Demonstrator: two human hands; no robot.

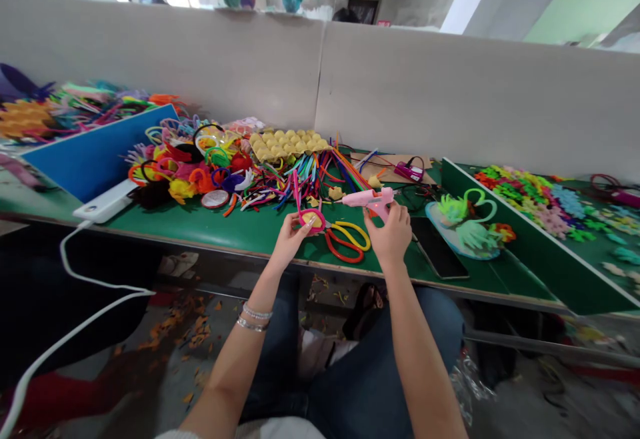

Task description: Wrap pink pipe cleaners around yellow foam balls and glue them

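My left hand (291,236) pinches a pink pipe-cleaner loop (296,191) with one end standing up. Inside its round part sits a pale yellow piece (310,218), which looks cut from an egg carton. A pink hot glue gun (362,198) is gripped in my right hand (391,234), its nozzle pointing left, a little above and to the right of the loop. Below the gun, scissors (345,258) with red and yellow handles lie on the green table, their blades partly hidden by my left hand. Small yellow carton pieces (335,192) lie behind the nozzle.
Pipe cleaners and finished shapes (200,166) heap up at left beside a yellow egg carton (290,144). A white power strip (107,200) lies near a blue divider (100,152). At right are a phone (440,247), a green pipe-cleaner swan (477,232) and a green divider (530,239).
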